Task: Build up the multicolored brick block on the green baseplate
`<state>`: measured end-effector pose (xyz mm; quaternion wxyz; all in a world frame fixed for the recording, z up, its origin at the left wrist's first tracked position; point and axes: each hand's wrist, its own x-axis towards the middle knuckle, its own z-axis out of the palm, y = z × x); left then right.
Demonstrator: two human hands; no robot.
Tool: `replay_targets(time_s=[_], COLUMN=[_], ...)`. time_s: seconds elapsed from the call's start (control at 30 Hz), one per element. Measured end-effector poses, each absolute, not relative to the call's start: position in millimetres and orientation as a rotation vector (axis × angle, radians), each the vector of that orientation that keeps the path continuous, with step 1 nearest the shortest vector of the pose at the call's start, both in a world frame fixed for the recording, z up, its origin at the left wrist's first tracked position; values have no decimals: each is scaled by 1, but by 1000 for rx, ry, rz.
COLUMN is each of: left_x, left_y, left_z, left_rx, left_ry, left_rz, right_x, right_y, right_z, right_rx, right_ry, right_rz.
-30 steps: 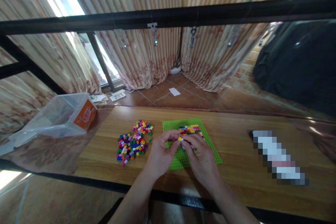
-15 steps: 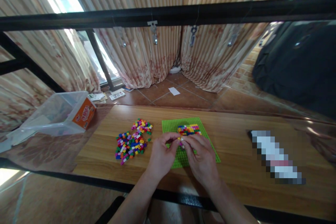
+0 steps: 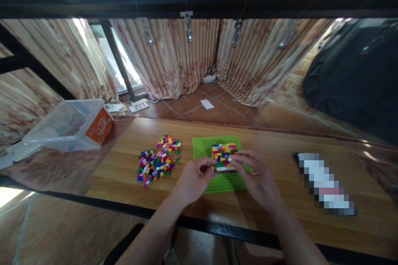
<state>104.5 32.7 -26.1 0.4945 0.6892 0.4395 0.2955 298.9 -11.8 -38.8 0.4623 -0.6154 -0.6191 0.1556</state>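
Observation:
A green baseplate point(image 3: 202, 145) lies on the table, bearing a block of multicoloured toy bricks point(image 3: 222, 151) with a white lower edge facing me. My left hand point(image 3: 194, 178) is at the block's near left corner, thumb and index finger pinched on a small pink brick point(image 3: 214, 174) that is partly hidden. Over the block's right side, my right hand point(image 3: 256, 176) has its thumb and fingertips closed around a tiny white brick point(image 3: 230, 159). The right fingers hide part of the block's right end.
A loose pile of mixed toy bricks point(image 3: 155, 167) is spread left of the baseplate on the wooden table point(image 3: 118, 178). A blurred-out dark-edged object point(image 3: 326, 184) lies to the right. Beyond the table's left end stands a clear plastic bin point(image 3: 74, 126) with an orange label.
My hands have parted: the right moved right over the block with the white brick, while the left stays near the left corner. More of the block shows. The camera view shifted slightly.

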Motion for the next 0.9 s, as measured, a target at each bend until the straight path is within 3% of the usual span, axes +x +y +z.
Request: replay_targets(time_s=[0.9], left_x=[111], left_y=[23], left_z=[-33], left_rx=[1884], left_ry=[978], left_rz=[690], right_x=[280], right_y=[-3], right_z=[-50], right_rx=[-1520], right_ry=[-1488], right_rz=[276])
